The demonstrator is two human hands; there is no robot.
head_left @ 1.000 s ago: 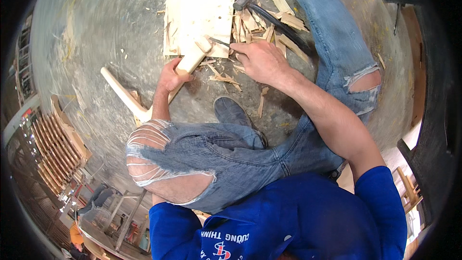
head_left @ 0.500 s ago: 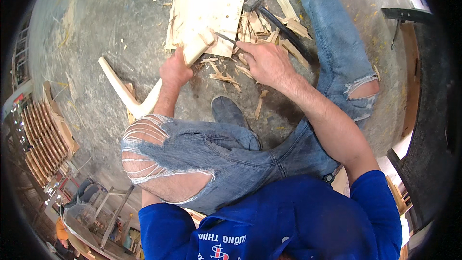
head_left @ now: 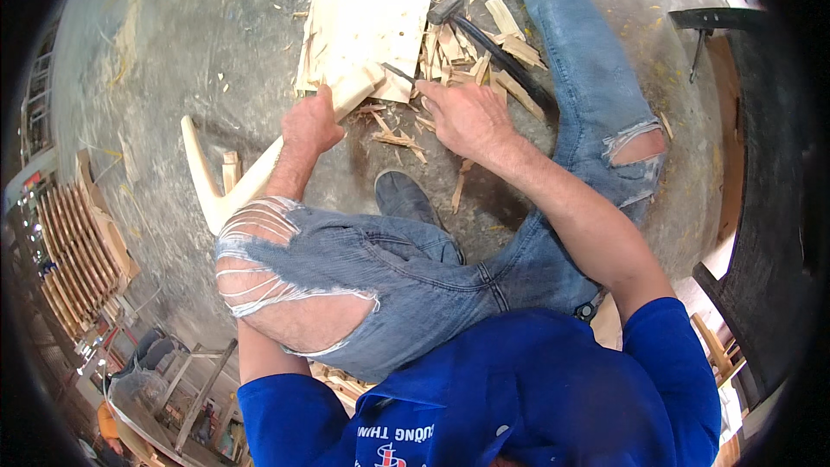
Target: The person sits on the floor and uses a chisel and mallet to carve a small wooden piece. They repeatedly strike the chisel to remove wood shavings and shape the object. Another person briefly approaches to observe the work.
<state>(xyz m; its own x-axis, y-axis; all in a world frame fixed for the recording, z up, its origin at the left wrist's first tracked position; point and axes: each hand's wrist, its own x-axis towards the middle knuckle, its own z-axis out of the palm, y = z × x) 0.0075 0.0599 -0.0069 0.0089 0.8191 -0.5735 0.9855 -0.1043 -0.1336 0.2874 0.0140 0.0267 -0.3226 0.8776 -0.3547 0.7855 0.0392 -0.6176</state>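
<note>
My left hand (head_left: 311,125) is closed around one arm of a pale, V-shaped wooden piece (head_left: 252,177). The end of that arm rests over a light square board (head_left: 359,30) on the floor, while the bend lies beside my left knee. In my right hand (head_left: 471,118) is a thin dark-bladed tool, apparently a chisel (head_left: 399,73); my fingers hide its handle. Its tip points left, at or very close to the end of the wooden piece. I cannot tell whether they touch.
A black-handled hammer (head_left: 506,60) lies right of the board among wood chips (head_left: 399,137). My outstretched right leg (head_left: 588,60) borders the work on the right. Stacked wooden parts (head_left: 82,251) stand far left; a black surface (head_left: 774,207) is at the right edge.
The bend of the wooden piece has shifted down and left, and its free arm now stands steeper. My left hand has moved slightly down with it. The chisel stays near the wood's end.
</note>
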